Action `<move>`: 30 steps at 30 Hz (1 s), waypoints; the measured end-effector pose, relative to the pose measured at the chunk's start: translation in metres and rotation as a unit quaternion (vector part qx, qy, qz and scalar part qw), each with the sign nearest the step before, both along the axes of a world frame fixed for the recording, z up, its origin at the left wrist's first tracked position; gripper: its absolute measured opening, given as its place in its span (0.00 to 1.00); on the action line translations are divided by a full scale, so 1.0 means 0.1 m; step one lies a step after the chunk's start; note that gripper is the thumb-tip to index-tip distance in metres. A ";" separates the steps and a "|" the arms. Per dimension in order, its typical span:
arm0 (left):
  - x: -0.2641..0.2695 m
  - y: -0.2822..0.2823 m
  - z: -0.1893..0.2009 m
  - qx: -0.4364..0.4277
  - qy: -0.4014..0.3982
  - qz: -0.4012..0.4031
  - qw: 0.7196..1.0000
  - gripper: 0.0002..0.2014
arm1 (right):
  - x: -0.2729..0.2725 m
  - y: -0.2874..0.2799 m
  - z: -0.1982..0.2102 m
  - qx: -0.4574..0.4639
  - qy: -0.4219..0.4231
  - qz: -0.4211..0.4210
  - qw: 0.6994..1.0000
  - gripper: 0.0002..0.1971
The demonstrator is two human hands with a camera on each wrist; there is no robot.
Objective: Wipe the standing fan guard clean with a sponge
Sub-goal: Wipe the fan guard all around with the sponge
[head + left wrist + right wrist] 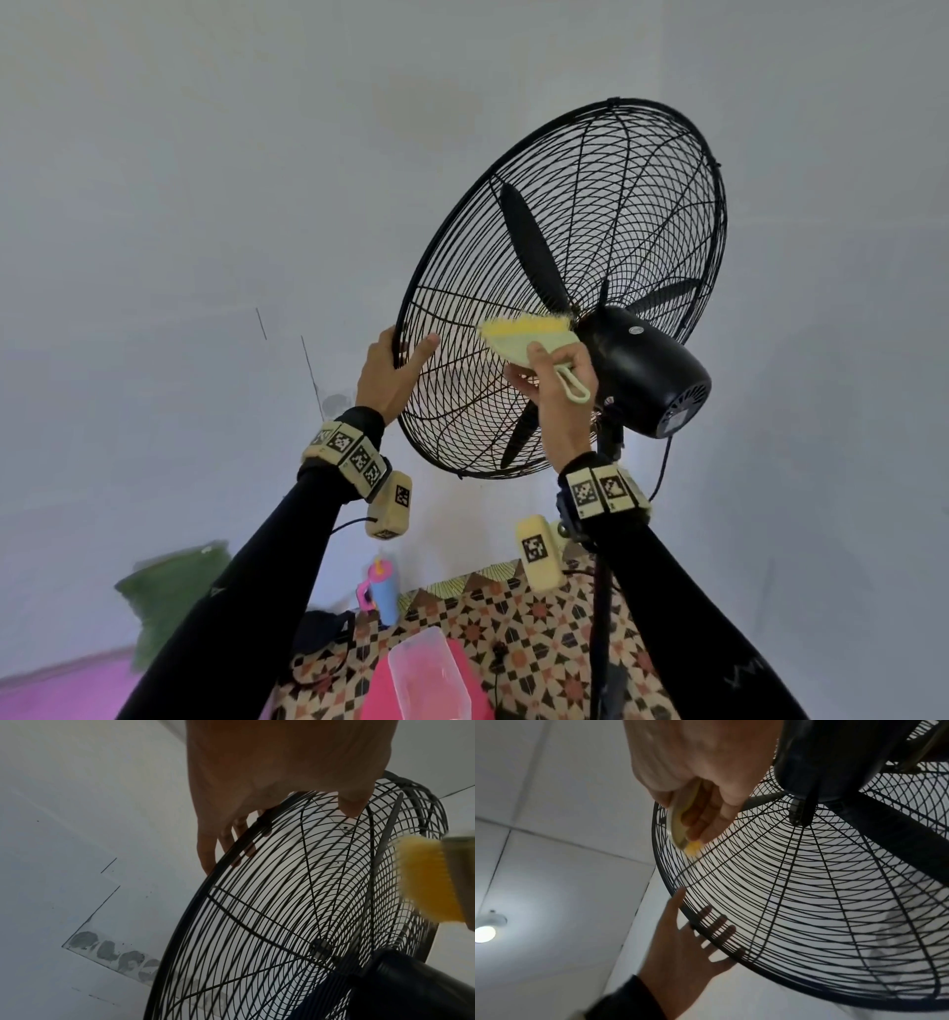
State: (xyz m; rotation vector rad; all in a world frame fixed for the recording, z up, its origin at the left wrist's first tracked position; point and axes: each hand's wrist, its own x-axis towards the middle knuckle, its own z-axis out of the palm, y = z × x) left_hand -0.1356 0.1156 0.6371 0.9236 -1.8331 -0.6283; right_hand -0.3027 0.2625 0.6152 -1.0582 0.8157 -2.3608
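The black wire fan guard [565, 257] tilts up above me, with the blades inside it. My left hand [405, 360] grips its left rim, thumb on the rear grid and fingers on the far side; the left wrist view shows the same hand [257, 780] on the guard [257, 923]. My right hand [529, 370] holds a pale green sponge brush [529, 334] with a yellow pad pressed on the rear grid beside the motor. In the right wrist view that hand [693, 760] holds the brush [680, 829] against the wires [808, 902].
The black motor housing [647, 370] bulges just right of my right hand, on a dark pole [601, 591] with a hanging cable. Below on the patterned floor stand a clear tub [429, 678] on something pink and a blue bottle [384, 591]. A plain wall lies behind.
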 end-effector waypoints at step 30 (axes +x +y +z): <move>-0.03 0.06 -0.07 0.010 0.061 -0.044 0.997 0.50 | 0.07 -0.23 0.02 0.063 -0.030 -0.023 0.997 0.04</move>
